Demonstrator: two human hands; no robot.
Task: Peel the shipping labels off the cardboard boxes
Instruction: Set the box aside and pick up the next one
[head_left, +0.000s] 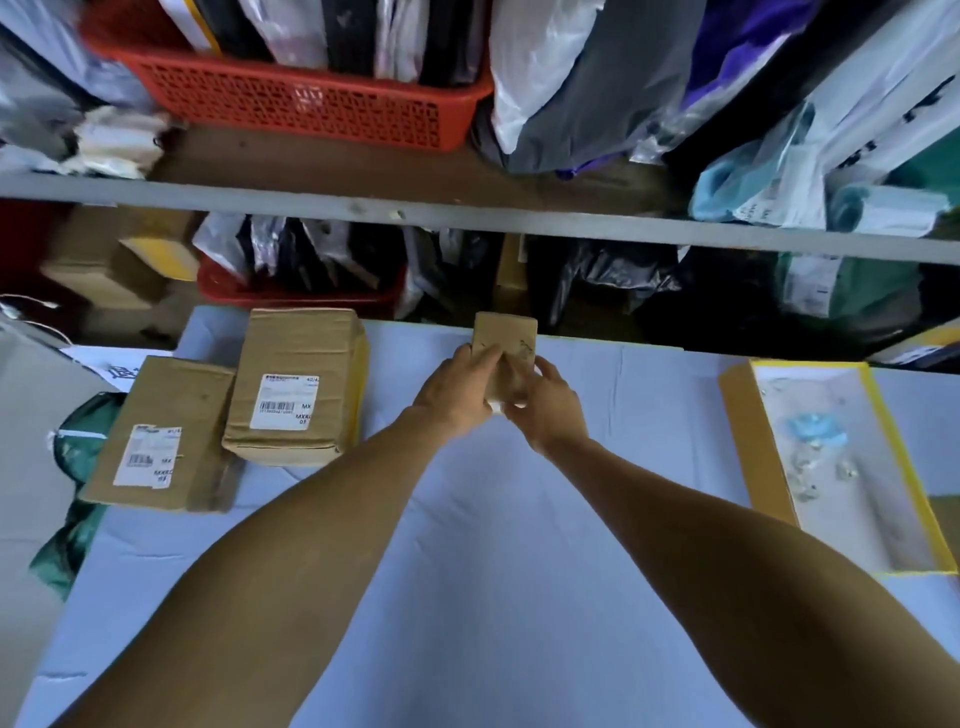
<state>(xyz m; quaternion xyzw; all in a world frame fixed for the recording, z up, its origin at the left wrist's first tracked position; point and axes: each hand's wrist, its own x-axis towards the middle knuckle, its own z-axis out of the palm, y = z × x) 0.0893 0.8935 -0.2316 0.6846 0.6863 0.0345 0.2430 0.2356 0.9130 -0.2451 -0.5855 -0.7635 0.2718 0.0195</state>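
A small cardboard box (506, 332) is held up over the far middle of the white table (467, 519). My left hand (457, 389) grips its left side. My right hand (545, 402) holds its lower right part, and a bit of white shows between the two hands at the box's bottom edge; whether it is a label I cannot tell. Two more cardboard boxes lie at the left: a taller one (296, 384) with a white shipping label (283, 402) on top, and a flatter one (161, 436) with its own label (148, 457).
An open yellow-edged box (748, 441) with white and blue scraps inside sits at the right. A green bag (78, 457) lies off the table's left edge. Behind the table runs a grey shelf (467, 218) with a red basket (311, 98) and many parcels.
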